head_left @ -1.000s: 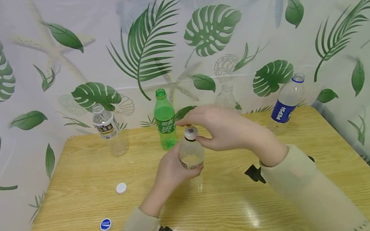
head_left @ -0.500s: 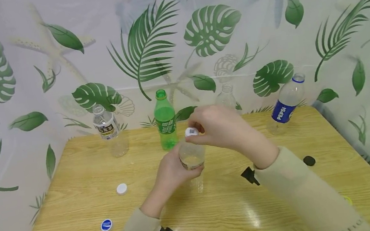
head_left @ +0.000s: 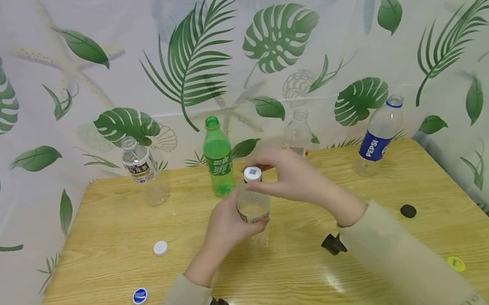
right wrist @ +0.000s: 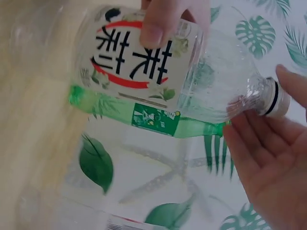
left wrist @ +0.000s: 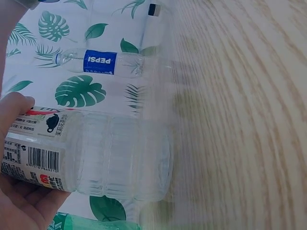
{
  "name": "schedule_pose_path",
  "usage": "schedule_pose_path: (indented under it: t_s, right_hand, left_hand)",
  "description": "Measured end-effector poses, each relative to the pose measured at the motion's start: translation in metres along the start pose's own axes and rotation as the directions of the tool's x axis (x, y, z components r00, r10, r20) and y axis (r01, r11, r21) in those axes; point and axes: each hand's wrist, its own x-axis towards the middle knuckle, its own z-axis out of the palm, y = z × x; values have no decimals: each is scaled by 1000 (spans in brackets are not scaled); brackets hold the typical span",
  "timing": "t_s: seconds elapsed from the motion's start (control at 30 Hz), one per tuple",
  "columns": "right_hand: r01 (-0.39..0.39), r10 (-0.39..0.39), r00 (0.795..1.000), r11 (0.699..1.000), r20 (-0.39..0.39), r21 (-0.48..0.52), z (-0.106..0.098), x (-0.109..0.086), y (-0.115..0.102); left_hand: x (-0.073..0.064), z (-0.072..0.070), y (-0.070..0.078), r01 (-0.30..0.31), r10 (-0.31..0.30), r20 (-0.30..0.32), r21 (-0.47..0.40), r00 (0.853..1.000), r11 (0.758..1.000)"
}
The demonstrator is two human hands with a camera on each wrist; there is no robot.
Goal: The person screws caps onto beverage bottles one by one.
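The left hand (head_left: 229,221) is clasping a jasmine-tea bottle (head_left: 252,202) before the green bottle (head_left: 218,151); the right hand (head_left: 291,174), fingers parted, is bracketing its white cap (head_left: 253,173), contact unclear. Light, dentable plastic is probably favouring a label (right wrist: 127,60) grip.

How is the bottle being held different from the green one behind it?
The held bottle is clear; the green bottle is tinted green.
The held bottle wears a white cap; the green bottle has none.
The left hand grips the held bottle; the green bottle stands untouched.
Both are see-through and labelled.
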Motion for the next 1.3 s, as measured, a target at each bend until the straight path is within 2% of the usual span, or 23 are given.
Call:
schedule_pose_path:
  t_s: [0.07, 0.13, 0.2, 0.27, 0.37, 0.43, 0.57, 0.67, 0.77, 0.87, 0.97, 1.07, 1.17, 1.3]
  right_hand:
    - [-26, 15, 998, 987, 66, 161, -1, -3, 7]
    - [-59, 28, 993, 957, 112, 283, -2, -7, 13]
    - [-92, 43, 989, 927, 141, 363, -3, -9, 17]
    - [-114, 62, 988, 911, 143, 396, -3, -10, 19]
    - [-146, 116, 989, 901, 96, 408, 0, -12, 18]
    - [-168, 168, 985, 895, 38, 413, 4, -12, 17]
    - [-183, 249, 963, 879, -98, 440, 17, -14, 14]
    - [-154, 255, 947, 893, -194, 424, 24, -16, 11]
    - [-131, 235, 945, 908, -227, 397, 25, -16, 9]
    - [-94, 173, 975, 891, -141, 445, 21, -13, 10]
    - [-53, 71, 997, 832, -11, 552, 16, -9, 16]
    - [-39, 2, 998, 772, 59, 635, 12, -7, 22]
    - [-55, 17, 998, 757, 64, 651, 12, -7, 23]
    - [-103, 114, 993, 765, 24, 635, 16, -9, 19]
  left_hand:
    - [0, 0, 0, -1, 1, -5, 1, 1000, 1000]
    - [1, 1, 0, -1, 1, -7, 4, 1000, 1000]
    - [1, 1, 0, 3, -3, -10, 6, 1000, 1000]
    - [1, 1, 0, 5, -5, -11, 0, 1000, 1000]
    - [0, 1, 0, 12, -12, -11, -9, 1000, 1000]
    - [0, 2, 0, 14, -14, -12, -12, 1000, 1000]
    - [0, 2, 0, 21, -22, -12, -11, 1000, 1000]
    - [0, 2, -1, 22, -22, -12, -11, 1000, 1000]
    - [0, 2, -2, 14, -14, -12, -7, 1000, 1000]
    - [0, 1, -2, 4, -4, -12, -4, 1000, 1000]
    - [1, 0, -2, -2, 2, -7, -13, 1000, 1000]
    - [1, 0, -2, -2, 2, 1, -18, 1000, 1000]
    - [2, 1, -1, 1, -1, 4, -19, 1000, 1000]
    - [1, 0, 0, 6, -6, 4, -24, 1000, 1000]
